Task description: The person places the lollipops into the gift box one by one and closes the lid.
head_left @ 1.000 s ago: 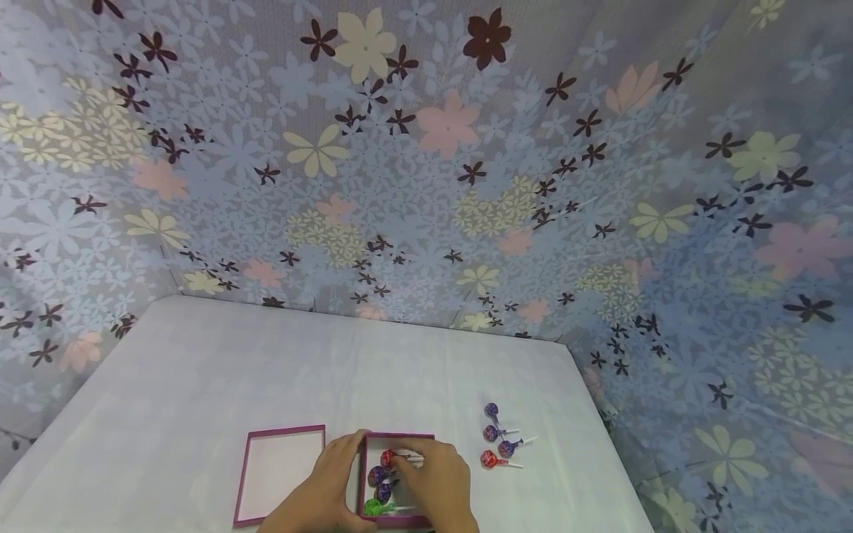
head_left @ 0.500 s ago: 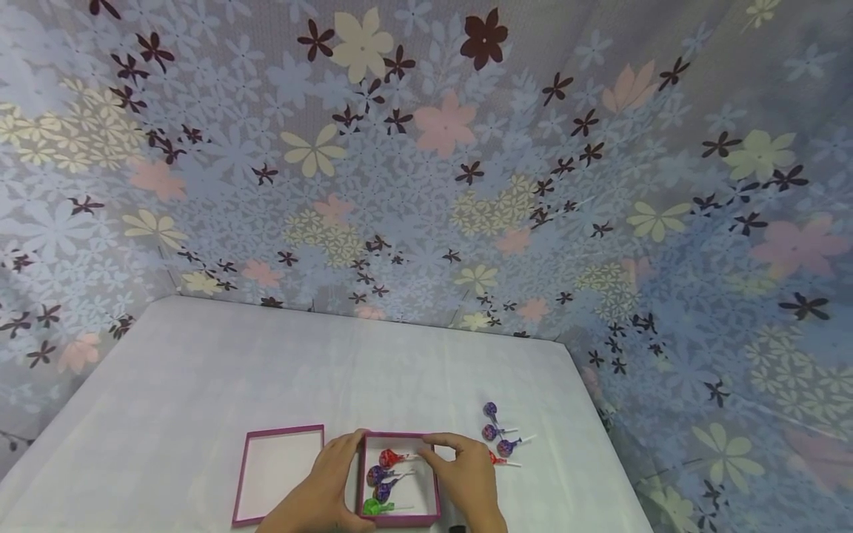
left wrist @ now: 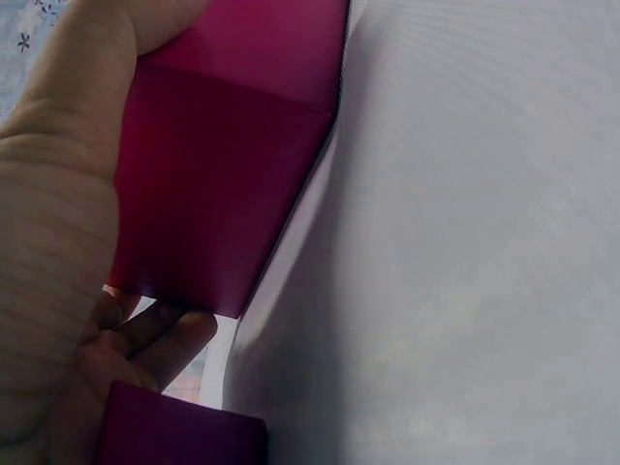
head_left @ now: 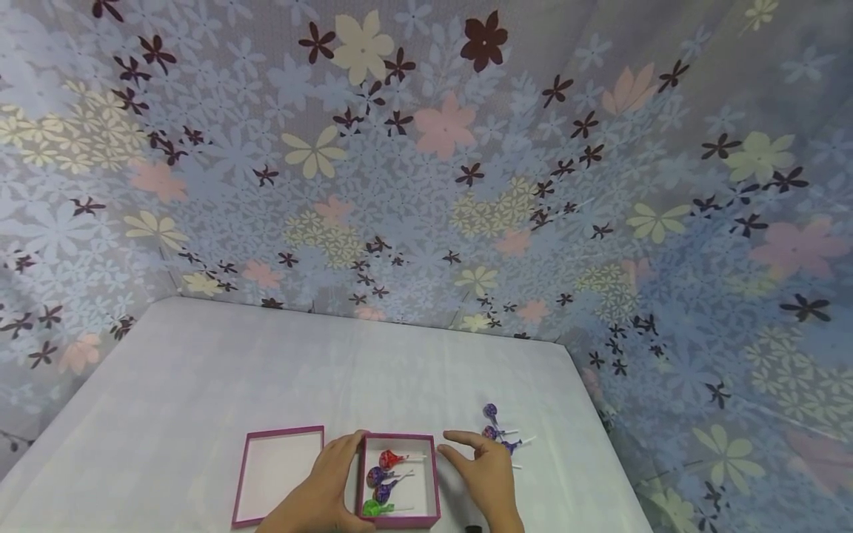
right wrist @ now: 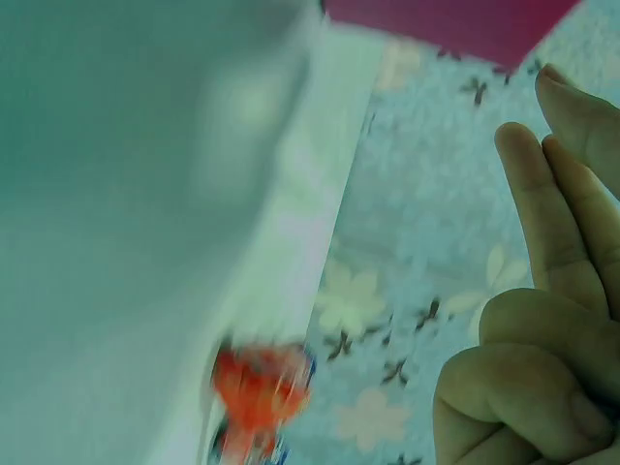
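Observation:
My left hand [head_left: 323, 481] grips the left side of a magenta-rimmed box [head_left: 436, 481], thumb at its near side and fingers at the far side. The left wrist view shows the box's magenta outer wall [left wrist: 223, 184] between them. Inside lie a red lollipop [head_left: 389, 460], two purple lollipops [head_left: 376, 476] and a green lollipop [head_left: 373, 508], sticks to the right. Just right of the box, my right hand [head_left: 489, 474] holds nothing, its thumb and index finger apart. In the right wrist view, a blurred red lollipop [right wrist: 257, 387] lies on the table near this hand.
To the left lies a shallow magenta-rimmed tray or lid [head_left: 241, 474] with a white inside. Several loose lollipops lie at the right, among them a purple lollipop [head_left: 490, 409]; my right hand partly covers this group. Flowered cloth [head_left: 400, 185] hangs behind the white table [head_left: 300, 363].
My right hand has let go of the red lollipop in the box, drawn out over the right wall and moved right, now covering the loose red lollipop's head. My left hand stays on the box.

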Motion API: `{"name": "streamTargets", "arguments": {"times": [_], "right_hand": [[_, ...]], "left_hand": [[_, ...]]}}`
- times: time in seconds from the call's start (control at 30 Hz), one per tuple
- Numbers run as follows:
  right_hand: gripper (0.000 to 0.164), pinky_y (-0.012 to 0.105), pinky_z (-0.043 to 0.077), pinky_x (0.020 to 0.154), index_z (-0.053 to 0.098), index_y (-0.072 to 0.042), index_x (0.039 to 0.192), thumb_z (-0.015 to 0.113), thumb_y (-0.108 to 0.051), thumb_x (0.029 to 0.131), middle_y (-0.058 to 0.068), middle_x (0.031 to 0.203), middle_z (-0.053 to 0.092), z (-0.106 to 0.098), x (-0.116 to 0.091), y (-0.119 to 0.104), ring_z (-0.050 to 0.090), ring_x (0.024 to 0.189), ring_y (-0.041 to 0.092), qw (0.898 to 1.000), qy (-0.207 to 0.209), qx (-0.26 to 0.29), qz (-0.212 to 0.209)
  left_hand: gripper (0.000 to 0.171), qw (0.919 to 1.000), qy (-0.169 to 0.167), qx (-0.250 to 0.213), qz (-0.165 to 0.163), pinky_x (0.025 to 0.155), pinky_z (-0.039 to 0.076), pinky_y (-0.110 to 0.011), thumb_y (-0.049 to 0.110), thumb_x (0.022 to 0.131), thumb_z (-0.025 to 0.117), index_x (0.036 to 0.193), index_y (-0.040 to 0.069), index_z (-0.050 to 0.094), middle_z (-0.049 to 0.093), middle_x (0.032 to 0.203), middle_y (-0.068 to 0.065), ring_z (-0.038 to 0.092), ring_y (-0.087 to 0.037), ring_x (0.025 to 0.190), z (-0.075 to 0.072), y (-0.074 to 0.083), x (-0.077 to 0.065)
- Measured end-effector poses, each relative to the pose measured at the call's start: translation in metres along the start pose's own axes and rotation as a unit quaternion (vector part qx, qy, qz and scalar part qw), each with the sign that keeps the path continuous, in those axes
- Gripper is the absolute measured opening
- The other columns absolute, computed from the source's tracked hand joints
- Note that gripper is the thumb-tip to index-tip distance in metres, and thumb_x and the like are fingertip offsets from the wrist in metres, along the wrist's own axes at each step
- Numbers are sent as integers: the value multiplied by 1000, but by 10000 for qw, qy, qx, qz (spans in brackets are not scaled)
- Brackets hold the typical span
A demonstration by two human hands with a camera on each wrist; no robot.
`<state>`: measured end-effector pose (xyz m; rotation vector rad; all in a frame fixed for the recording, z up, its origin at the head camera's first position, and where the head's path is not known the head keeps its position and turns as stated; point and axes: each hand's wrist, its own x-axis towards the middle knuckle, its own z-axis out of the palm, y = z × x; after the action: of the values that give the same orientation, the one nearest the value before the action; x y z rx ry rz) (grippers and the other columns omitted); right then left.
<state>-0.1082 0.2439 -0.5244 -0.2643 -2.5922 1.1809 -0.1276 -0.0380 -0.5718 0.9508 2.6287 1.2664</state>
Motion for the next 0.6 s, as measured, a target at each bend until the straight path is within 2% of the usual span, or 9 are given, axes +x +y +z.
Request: {"name": "streamTargets", "arguments": {"times": [0.03, 0.1, 0.17, 0.27, 0.37, 0.6], "right_hand": [[20, 30, 56, 69, 81, -32, 91, 89, -33, 73, -12, 96, 77, -3, 1, 3, 61, 72, 2, 10000, 66, -31, 23], [20, 25, 50, 57, 81, -30, 90, 90, -29, 72, -8, 95, 78, -8, 3, 9, 54, 59, 4, 9998, 165, 36, 76], [19, 24, 44, 49, 82, -28, 90, 90, -26, 73, -5, 94, 78, -12, 4, 15, 48, 54, 7, 9996, 249, 45, 125], [18, 30, 59, 73, 82, -25, 90, 90, -22, 74, -6, 94, 78, -17, 5, 22, 68, 77, 12, 9992, 379, -23, 121], [18, 43, 57, 93, 82, -23, 91, 89, -19, 75, -5, 96, 78, -21, 6, 26, 72, 102, 21, 9987, 485, -93, 87], [19, 45, 56, 92, 82, -22, 91, 89, -16, 74, -1, 100, 78, -26, 9, 35, 72, 102, 25, 9980, 566, -114, 242]], "left_hand": [[137, 10000, -5, 28, 23, 107, 30, -72, 68, 57, 88, 150, -12, 26, 44, 145, -25, 41, -47, 133, 0, 0, 0], [137, 9999, 3, 106, 82, 106, 32, -72, 68, 58, 87, 150, -13, 26, 45, 144, -25, 43, -46, 132, 1, -1, 0], [137, 9998, -3, 151, 107, 105, 33, -73, 68, 57, 88, 149, -13, 26, 45, 143, -26, 44, -47, 130, 1, -2, -1], [137, 9998, -24, 175, 89, 105, 33, -73, 68, 57, 88, 149, -13, 27, 45, 143, -25, 44, -47, 129, 1, -2, -1], [137, 9999, -20, 111, 74, 105, 33, -73, 68, 57, 88, 149, -13, 26, 45, 143, -25, 44, -47, 129, 1, -2, -1], [136, 9999, 44, 125, 102, 106, 33, -72, 68, 57, 87, 150, -10, 26, 46, 143, -22, 45, -44, 129, 2, -1, 0]]}}
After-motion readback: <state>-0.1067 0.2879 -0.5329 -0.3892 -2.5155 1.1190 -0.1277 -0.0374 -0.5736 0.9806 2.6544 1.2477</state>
